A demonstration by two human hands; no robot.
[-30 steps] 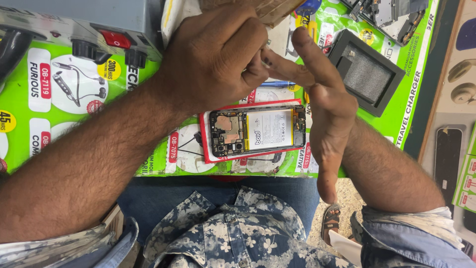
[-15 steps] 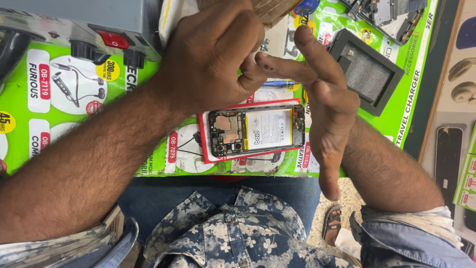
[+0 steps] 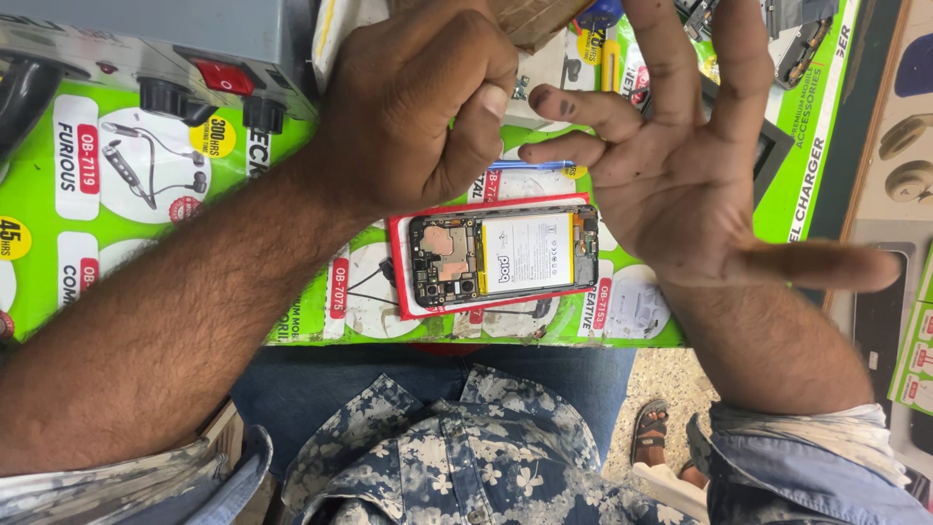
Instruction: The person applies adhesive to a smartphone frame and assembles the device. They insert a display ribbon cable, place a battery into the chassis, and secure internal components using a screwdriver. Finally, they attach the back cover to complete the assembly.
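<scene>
Where half a second ago it stood edge-on, right hand now splayed open, palm up, holding nothing; left hand curled shut just beside it, above opened phone flat on desk.

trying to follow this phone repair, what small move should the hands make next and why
Probably bring the left hand down to the opened phone: its battery and board lie exposed, neither hand touches it, the left is curled shut above, the right hand is spread open.
</scene>
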